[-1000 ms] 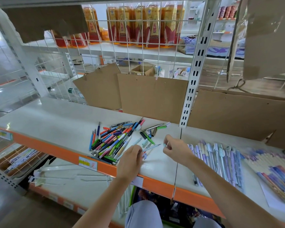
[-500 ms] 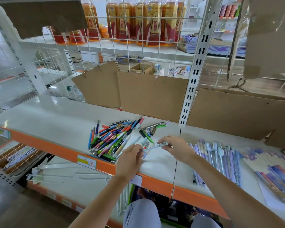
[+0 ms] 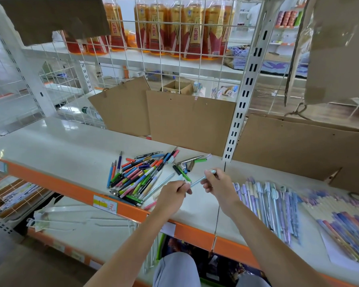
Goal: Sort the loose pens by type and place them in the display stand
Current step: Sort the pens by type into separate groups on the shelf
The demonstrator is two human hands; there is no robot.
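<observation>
A light blue pen is held above the white shelf, spanning both hands. The right hand pinches its upper end between curled fingers; the left hand grips its lower end with fingers closed around it. Just left of the left hand lies a loose pile of mixed pens. Right of the right hand, a row of purple and blue pens lies sorted on the shelf
</observation>
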